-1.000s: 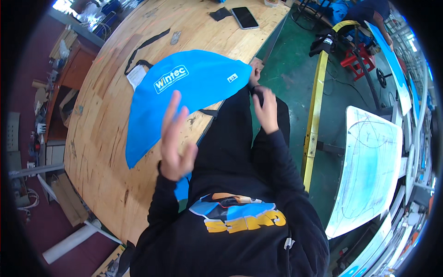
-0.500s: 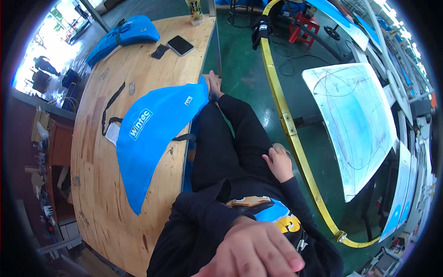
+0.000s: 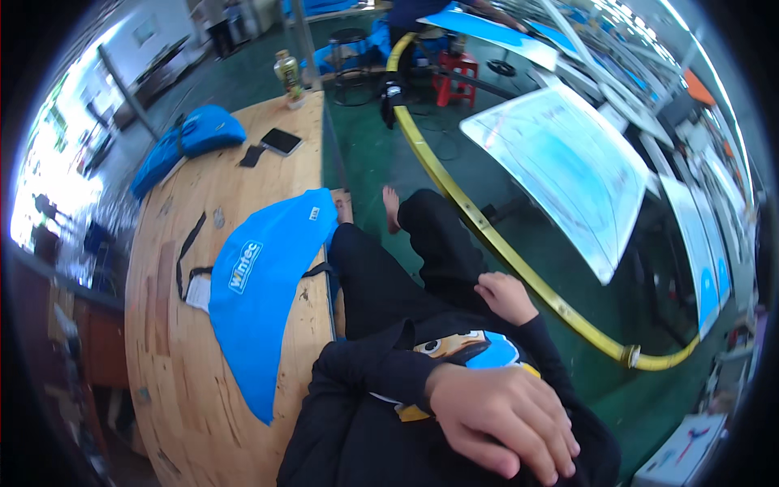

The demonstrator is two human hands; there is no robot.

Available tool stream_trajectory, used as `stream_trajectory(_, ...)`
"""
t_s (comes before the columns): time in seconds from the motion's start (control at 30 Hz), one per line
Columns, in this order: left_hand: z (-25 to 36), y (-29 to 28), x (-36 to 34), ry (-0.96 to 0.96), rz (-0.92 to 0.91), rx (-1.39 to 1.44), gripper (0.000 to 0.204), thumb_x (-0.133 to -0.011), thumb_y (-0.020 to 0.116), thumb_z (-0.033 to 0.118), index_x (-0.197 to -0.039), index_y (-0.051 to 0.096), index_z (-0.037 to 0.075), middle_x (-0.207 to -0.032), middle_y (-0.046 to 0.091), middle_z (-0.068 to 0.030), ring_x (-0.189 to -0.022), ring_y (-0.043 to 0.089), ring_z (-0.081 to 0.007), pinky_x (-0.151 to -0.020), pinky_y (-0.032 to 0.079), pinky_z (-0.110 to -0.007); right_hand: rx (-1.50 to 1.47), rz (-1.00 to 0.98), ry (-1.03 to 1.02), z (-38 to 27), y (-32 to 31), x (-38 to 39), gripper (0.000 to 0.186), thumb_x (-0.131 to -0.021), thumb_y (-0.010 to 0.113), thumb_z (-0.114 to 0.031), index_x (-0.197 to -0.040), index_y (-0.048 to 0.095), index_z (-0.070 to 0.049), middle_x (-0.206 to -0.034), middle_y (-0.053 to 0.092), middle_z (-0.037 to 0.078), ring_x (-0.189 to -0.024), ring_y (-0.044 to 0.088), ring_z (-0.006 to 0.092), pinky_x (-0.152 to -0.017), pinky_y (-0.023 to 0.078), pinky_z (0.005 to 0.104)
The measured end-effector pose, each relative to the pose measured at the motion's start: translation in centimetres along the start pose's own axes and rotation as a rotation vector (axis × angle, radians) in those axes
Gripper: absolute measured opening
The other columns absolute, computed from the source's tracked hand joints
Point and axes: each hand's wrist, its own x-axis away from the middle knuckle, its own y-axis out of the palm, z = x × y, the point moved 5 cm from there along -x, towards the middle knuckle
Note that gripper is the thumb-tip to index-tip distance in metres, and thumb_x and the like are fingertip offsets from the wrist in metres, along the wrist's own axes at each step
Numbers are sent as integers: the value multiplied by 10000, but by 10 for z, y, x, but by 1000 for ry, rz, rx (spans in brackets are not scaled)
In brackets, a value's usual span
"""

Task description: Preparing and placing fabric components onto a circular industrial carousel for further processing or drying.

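The left hand (image 3: 499,414), a second ago raised over the blue fabric cover (image 3: 256,316), has crossed in front of the black sweatshirt (image 3: 357,430), its fingers (image 3: 542,430) slightly bent, side by side and empty. The right hand (image 3: 510,298) is near the trousers (image 3: 454,260), its fingers curled; whether they press together I cannot tell. The cover lies flat on the worktop (image 3: 187,365) as before, while one bare foot (image 3: 391,209) has moved apart from the other.

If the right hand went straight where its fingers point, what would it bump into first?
Probably the right leg of the black trousers, just past the fingertips of the right hand. Depth is hard to judge, so it might pass above.
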Motion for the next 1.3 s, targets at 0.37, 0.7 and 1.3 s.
stream_trajectory(0.37, -36, 1, 36, -474, -102, 55, 284, -976, 436, 161, -1113, 640, 18, -1099, 666, -93, -1014, 625, -257, -927, 430, -385, -257, 201, 270, 17, -54, 29, 128, -901, 598, -155, -914, 596, -28, -792, 621, 130, -721, 608, 272, -646, 470, 352)
stream_trajectory(0.7, -10, -47, 250, -1494, -195, -1459, 224, -826, 668, 269, -921, 605, 76, -882, 577, -107, -868, 600, -308, -720, 507, -409, -528, 374, 263, 80, -100, 78, 140, -934, 529, -93, -953, 610, 20, -775, 629, 66, -721, 604, 132, -690, 473, 264)
stream_trajectory(1.3, -38, 35, 207, -1759, 663, -1469, 159, -930, 507, 151, -856, 516, 10, -798, 591, -198, -809, 586, -380, -679, 454, -456, -1031, -96, -437, 17, -48, -42, 128, -935, 531, -64, -985, 623, 9, -839, 631, 89, -796, 629, 168, -730, 482, 270)
